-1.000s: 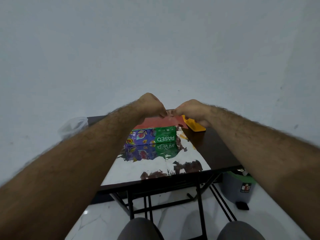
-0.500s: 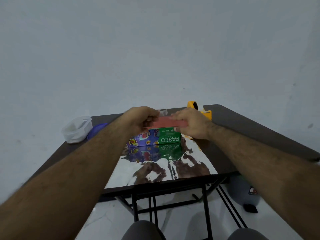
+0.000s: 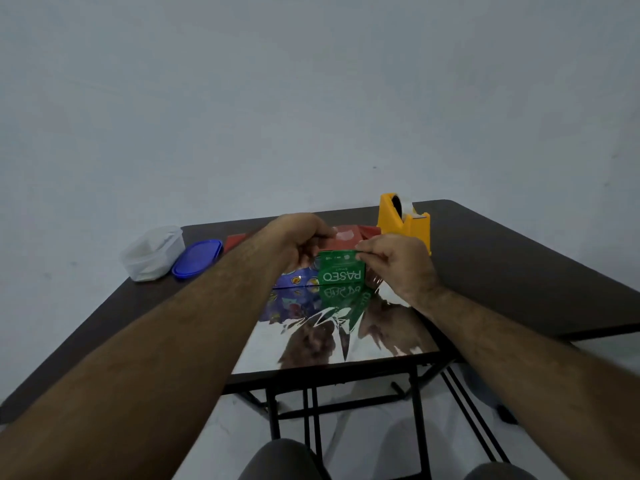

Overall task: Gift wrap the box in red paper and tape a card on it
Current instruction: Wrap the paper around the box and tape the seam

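Note:
A tissue box (image 3: 341,275) with a green "PASEO" panel and a purple patterned side stands on a sheet of wrapping paper whose shiny silver underside (image 3: 332,341) faces up on the dark table (image 3: 519,271). The paper's red face (image 3: 343,239) folds over the box top from behind. My left hand (image 3: 301,244) grips the red edge at the box's top left. My right hand (image 3: 394,263) pinches the paper at the box's top right corner.
A yellow tape dispenser (image 3: 403,220) stands just behind my right hand. A clear plastic container (image 3: 152,252) and its blue lid (image 3: 197,259) lie at the table's back left. Black folding table legs (image 3: 311,407) and my knees show below the front edge.
The view tilted down and the table came closer. Both hands moved apart along the box top, the right one sliding to the right corner, and the red paper now lies lower over the box.

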The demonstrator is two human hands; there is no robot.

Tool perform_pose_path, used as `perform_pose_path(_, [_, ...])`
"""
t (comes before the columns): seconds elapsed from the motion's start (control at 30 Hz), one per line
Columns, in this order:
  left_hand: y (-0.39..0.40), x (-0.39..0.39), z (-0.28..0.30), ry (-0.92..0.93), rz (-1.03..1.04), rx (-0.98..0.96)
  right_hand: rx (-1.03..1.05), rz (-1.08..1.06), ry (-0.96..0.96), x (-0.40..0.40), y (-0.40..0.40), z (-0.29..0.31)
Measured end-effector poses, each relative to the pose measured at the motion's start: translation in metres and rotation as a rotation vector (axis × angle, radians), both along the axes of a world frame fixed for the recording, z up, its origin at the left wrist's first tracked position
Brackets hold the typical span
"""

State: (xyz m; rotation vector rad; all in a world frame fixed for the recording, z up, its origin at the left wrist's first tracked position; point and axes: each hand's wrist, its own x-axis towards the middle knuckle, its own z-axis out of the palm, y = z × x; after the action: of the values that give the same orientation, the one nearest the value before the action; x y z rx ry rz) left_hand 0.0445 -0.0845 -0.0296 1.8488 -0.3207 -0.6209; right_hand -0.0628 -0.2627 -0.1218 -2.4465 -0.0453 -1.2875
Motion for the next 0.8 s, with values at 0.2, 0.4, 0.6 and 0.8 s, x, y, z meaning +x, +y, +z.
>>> perform_pose_path(0.2, [-0.009, -0.003, -0.002, -0.025, 0.023, 0.036, 0.285, 0.064, 0.007, 0.003, 0.003, -0.004])
perform_pose_path(0.4, [-0.008, -0.002, -0.005, -0.049, 0.043, 0.101, 0.131, 0.019, 0.032, 0.001, -0.001, -0.004])
perform_pose_path(0.6, [-0.010, -0.004, -0.009, -0.139, 0.100, 0.124, -0.163, 0.001, 0.013, 0.007, -0.003, -0.008])
perform_pose_path(0.8, [-0.014, -0.007, -0.003, -0.291, 0.121, 0.221, -0.212, -0.009, -0.032, 0.012, -0.001, -0.010])
